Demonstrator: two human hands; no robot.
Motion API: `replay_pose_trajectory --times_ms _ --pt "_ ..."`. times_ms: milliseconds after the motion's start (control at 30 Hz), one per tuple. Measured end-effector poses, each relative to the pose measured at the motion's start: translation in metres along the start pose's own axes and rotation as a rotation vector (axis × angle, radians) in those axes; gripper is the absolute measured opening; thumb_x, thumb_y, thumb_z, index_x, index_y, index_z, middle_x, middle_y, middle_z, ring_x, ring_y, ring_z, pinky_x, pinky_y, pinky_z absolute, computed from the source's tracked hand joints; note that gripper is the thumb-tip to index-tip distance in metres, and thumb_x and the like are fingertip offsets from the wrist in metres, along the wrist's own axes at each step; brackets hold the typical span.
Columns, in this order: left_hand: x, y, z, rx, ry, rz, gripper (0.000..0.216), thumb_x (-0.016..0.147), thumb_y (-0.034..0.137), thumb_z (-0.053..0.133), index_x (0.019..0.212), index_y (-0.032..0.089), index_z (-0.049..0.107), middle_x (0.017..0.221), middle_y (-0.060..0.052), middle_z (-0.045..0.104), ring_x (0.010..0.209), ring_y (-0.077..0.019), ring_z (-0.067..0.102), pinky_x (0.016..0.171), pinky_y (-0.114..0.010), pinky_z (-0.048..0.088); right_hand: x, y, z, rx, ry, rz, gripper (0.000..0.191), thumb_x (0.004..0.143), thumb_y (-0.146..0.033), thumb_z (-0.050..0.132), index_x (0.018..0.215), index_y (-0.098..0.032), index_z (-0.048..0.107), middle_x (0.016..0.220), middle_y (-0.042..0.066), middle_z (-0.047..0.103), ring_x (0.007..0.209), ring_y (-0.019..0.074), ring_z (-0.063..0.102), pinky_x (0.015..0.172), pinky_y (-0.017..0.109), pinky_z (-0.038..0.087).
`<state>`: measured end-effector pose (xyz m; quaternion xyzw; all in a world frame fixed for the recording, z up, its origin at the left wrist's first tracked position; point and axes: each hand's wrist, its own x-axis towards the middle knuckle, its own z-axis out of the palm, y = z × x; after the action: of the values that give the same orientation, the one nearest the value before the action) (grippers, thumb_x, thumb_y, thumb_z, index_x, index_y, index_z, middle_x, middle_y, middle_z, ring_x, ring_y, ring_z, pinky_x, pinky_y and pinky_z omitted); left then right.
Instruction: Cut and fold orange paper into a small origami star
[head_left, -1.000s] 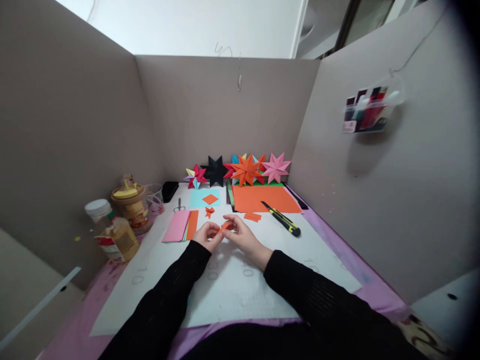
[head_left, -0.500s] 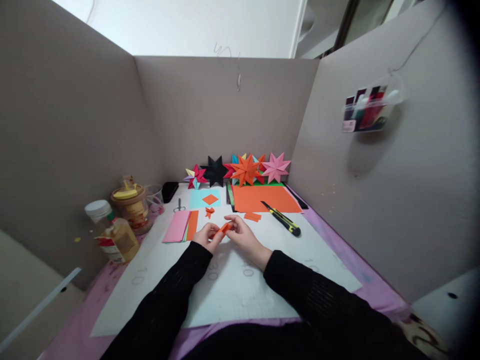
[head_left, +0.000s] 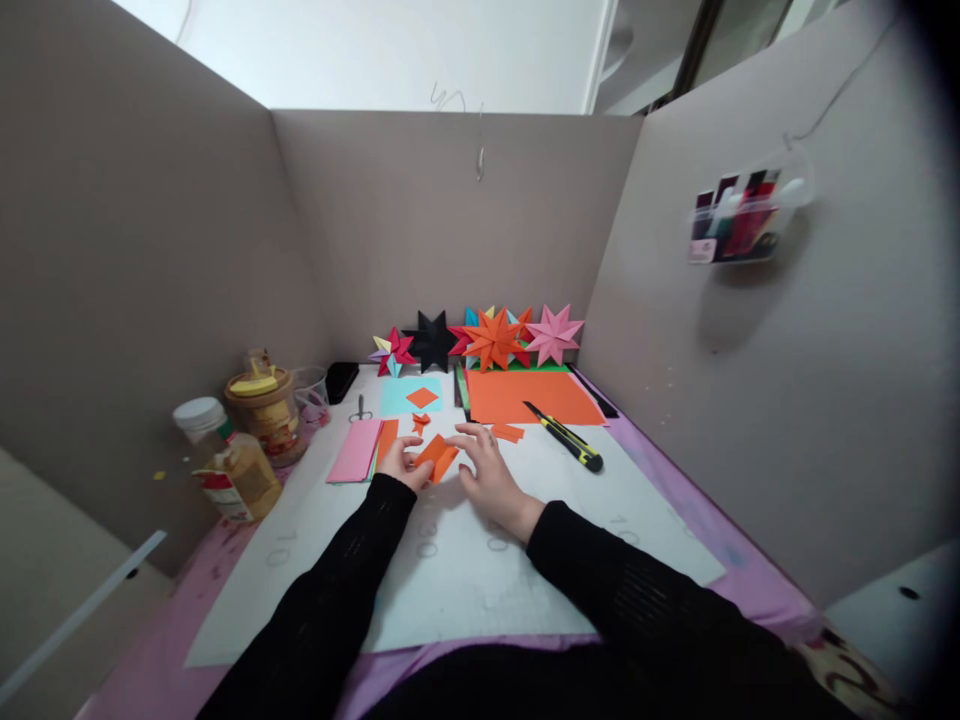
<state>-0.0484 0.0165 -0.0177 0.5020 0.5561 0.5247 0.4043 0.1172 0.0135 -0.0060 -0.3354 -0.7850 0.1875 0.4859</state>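
The left hand (head_left: pixel 403 465) pinches the orange paper (head_left: pixel 442 458) over the worktop (head_left: pixel 480 595); the right hand (head_left: pixel 493 477) curves loosely open beside it, fingers spread, contact unclear.

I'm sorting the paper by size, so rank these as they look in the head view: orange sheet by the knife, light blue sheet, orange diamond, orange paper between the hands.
1. Orange sheet
2. Light blue sheet
3. Orange paper, partly covered
4. Orange diamond
Nearness to the camera may enlarge the orange paper.
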Motion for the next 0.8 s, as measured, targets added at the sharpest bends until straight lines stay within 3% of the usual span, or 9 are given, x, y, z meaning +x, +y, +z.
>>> replay_pose_trajectory --times_ms 133,300,500,667,800 --pt "0.001 0.003 -0.003 -0.164 0.003 -0.050 0.050 0.049 0.017 0.074 0.090 0.017 0.046 0.054 0.005 0.060 0.045 -0.0129 0.059 0.047 -0.024 0.049 -0.002 -0.002 -0.002 -0.252 -0.066 -0.239 0.035 0.071 -0.006 0.051 0.096 -0.028 0.063 0.118 0.007 0.046 0.108 0.0263 0.036 0.094 0.046 0.030" --pt "0.002 0.004 -0.003 -0.338 -0.065 -0.149 0.050 0.044 0.017 0.077 0.087 0.014 0.051 0.066 0.001 0.064 0.055 -0.0146 0.062 0.054 -0.028 0.051 -0.001 0.007 -0.002 -0.264 -0.056 -0.270 0.016 0.079 -0.016 0.053 0.082 -0.026 0.065 0.109 0.007 0.051 0.103 0.0241 0.040 0.090 0.044 0.033" --pt "0.000 0.007 -0.004 -0.365 -0.163 -0.177 0.041 0.045 0.021 0.079 0.078 0.013 0.056 0.061 0.000 0.065 0.052 -0.0123 0.060 0.056 -0.025 0.048 0.001 0.004 -0.005 -0.120 -0.050 -0.166 0.013 0.078 -0.017 0.054 0.081 -0.024 0.064 0.115 0.008 0.047 0.111 0.0247 0.038 0.094 0.047 0.031" --pt "-0.005 0.013 -0.003 -0.422 -0.193 -0.199 0.047 0.041 0.025 0.082 0.079 0.014 0.056 0.066 -0.002 0.068 0.059 -0.0139 0.063 0.060 -0.025 0.048 0.004 -0.001 -0.007 0.047 -0.036 0.036 0.006 0.077 -0.023 0.058 0.076 -0.022 0.064 0.124 0.007 0.039 0.119 0.0238 0.034 0.097 0.042 0.028" --pt "-0.005 0.012 -0.002 -0.343 -0.206 -0.196 0.048 0.043 0.031 0.081 0.080 0.015 0.054 0.068 -0.004 0.069 0.067 -0.0184 0.066 0.056 -0.025 0.047 0.007 -0.002 -0.009 0.251 -0.078 0.158 0.008 0.076 -0.027 0.057 0.072 -0.021 0.061 0.109 0.006 0.050 0.109 0.0204 0.044 0.094 0.037 0.033"
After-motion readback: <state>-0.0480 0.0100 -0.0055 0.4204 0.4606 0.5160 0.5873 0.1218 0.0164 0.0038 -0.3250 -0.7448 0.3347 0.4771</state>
